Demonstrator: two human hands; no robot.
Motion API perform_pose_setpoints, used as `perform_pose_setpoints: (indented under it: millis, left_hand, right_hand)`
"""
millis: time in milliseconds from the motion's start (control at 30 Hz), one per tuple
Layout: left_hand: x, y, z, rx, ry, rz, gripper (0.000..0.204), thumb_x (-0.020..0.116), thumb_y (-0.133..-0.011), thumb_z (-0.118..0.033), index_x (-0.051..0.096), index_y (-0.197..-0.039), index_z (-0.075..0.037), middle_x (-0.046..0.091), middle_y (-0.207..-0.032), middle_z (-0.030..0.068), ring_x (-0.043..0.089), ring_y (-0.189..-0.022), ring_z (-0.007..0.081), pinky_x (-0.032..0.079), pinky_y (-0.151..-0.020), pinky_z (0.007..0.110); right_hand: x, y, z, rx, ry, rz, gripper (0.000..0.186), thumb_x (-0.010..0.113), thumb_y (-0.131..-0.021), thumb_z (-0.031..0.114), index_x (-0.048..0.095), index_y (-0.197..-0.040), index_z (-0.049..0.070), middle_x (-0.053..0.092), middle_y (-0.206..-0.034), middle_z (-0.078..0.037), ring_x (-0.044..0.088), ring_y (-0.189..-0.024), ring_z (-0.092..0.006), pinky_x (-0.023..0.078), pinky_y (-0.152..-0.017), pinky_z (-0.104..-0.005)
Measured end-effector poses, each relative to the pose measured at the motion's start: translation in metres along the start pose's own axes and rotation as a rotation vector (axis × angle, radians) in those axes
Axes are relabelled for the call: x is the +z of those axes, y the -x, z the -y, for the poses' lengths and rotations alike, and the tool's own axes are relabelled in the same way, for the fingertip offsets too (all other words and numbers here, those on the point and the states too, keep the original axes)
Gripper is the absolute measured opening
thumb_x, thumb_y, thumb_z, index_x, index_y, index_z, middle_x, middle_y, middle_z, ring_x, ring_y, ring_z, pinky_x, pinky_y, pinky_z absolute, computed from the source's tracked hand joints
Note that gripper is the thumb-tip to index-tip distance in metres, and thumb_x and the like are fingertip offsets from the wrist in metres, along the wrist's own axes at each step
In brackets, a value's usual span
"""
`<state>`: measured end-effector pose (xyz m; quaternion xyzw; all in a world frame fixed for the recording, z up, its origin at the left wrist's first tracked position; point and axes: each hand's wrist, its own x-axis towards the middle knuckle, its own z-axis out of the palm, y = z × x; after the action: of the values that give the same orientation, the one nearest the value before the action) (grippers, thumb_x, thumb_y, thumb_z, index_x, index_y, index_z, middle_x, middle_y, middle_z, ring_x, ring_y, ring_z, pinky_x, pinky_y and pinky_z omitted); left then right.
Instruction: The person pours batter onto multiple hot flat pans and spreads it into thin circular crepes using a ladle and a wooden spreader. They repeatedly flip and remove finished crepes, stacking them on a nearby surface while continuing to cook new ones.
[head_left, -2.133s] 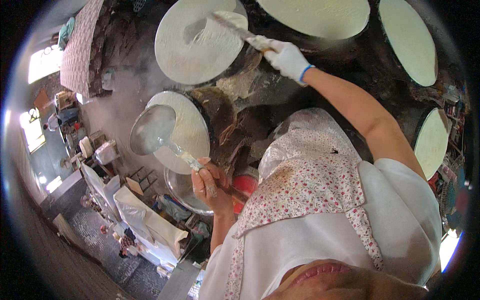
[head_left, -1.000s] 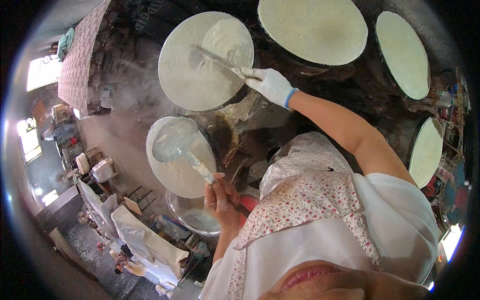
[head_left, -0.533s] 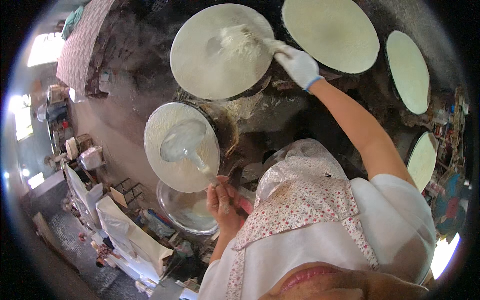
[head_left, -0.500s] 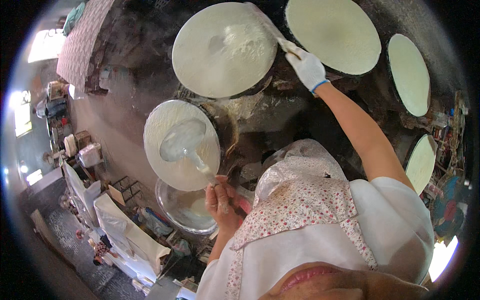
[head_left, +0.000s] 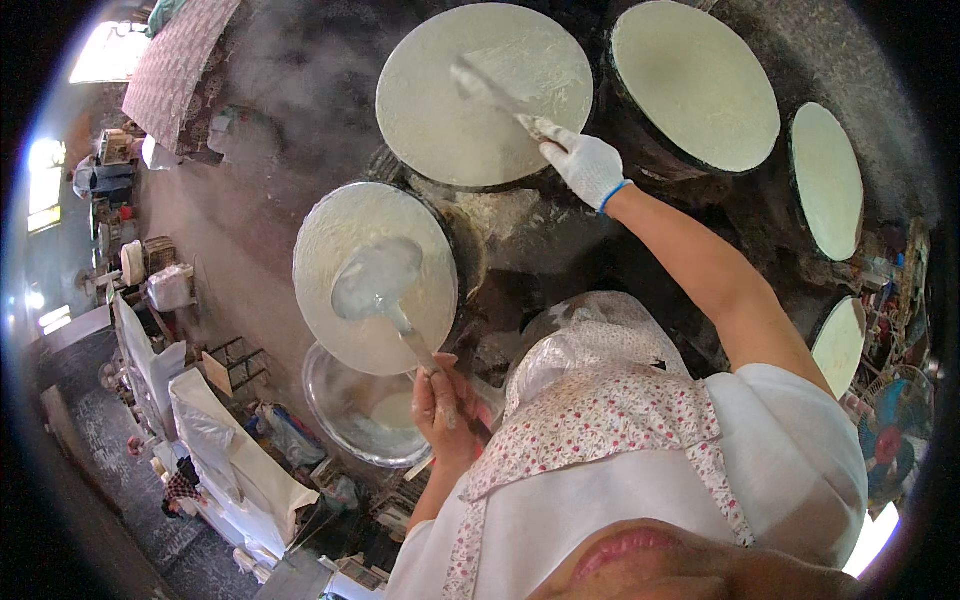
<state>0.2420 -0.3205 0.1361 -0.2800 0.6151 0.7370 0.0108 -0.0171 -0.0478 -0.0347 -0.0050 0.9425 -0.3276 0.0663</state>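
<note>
My bare left hand (head_left: 440, 408) is wrapped round the handle of a large ladle (head_left: 378, 278) with whitish liquid in its bowl. The ladle is over a round pan (head_left: 330, 230) coated with pale batter. In a white glove with a blue cuff, my right hand (head_left: 585, 168) grips a long flat spreader (head_left: 490, 88). Its blade lies over the batter on a larger round pan (head_left: 440, 145), where streaks mark the surface. Partly hidden behind the near pan and my left hand, a metal basin (head_left: 325, 415) holds whitish liquid.
Farther right are more pale-coated round pans (head_left: 690, 85), spaced along a curve. A fan (head_left: 900, 425) stands at the far right. On the left, white cloth-covered tables (head_left: 215, 430) and a small rack (head_left: 235, 365) stand on the floor. Steam hangs over the pans.
My right hand has drawn the spreader left and nearer, from the large pan's right edge to over its middle. My left hand still holds the ladle over the near pan. The view has shifted slightly.
</note>
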Motion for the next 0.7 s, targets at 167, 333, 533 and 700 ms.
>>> perform_pose_setpoints:
  millis: [167, 333, 533, 700]
  left_hand:
    - [-0.011, 0.006, 0.003, 0.019, -0.001, 0.005, 0.024, 0.055, -0.113, -0.024, 0.061, -0.120, -0.001, 0.047, -0.074, -0.0013, 0.042, -0.055, 0.0071, 0.033, -0.046, 0.025]
    - [-0.017, 0.015, 0.017, 0.040, 0.067, -0.018, 0.025, 0.054, -0.113, -0.022, 0.061, -0.121, 0.001, 0.047, -0.072, -0.0003, 0.039, -0.051, 0.0072, 0.034, -0.046, 0.026]
    - [-0.016, -0.039, -0.008, 0.050, -0.017, 0.041, 0.037, 0.056, -0.112, -0.025, 0.058, -0.138, 0.002, 0.048, -0.071, -0.0007, 0.043, -0.053, 0.0079, 0.035, -0.046, 0.025]
    - [0.036, -0.170, -0.055, 0.124, 0.289, 0.414, 0.048, 0.051, -0.113, -0.022, 0.046, -0.156, -0.001, 0.052, -0.085, 0.0004, 0.048, -0.068, 0.0087, 0.038, -0.052, 0.023]
  right_hand:
    - [-0.042, -0.010, -0.018, -0.014, -0.178, -0.189, 0.041, 0.056, -0.107, 0.032, 0.064, -0.142, 0.012, 0.070, -0.136, -0.012, 0.068, -0.123, -0.0290, 0.054, -0.101, -0.0372]
    - [0.003, 0.015, -0.018, -0.101, -0.045, -0.040, 0.044, 0.058, -0.103, 0.044, 0.065, -0.143, 0.027, 0.073, -0.126, -0.009, 0.074, -0.105, -0.0307, 0.058, -0.088, -0.0404]
    - [-0.027, -0.033, -0.022, -0.062, -0.094, -0.148, 0.043, 0.058, -0.104, 0.043, 0.067, -0.140, 0.022, 0.074, -0.121, -0.016, 0.073, -0.105, -0.0345, 0.058, -0.088, -0.0413]
    - [-0.042, 0.020, 0.004, -0.097, 0.095, 0.157, 0.043, 0.058, -0.104, 0.042, 0.065, -0.143, 0.025, 0.076, -0.106, -0.018, 0.075, -0.094, -0.0335, 0.058, -0.081, -0.0415]
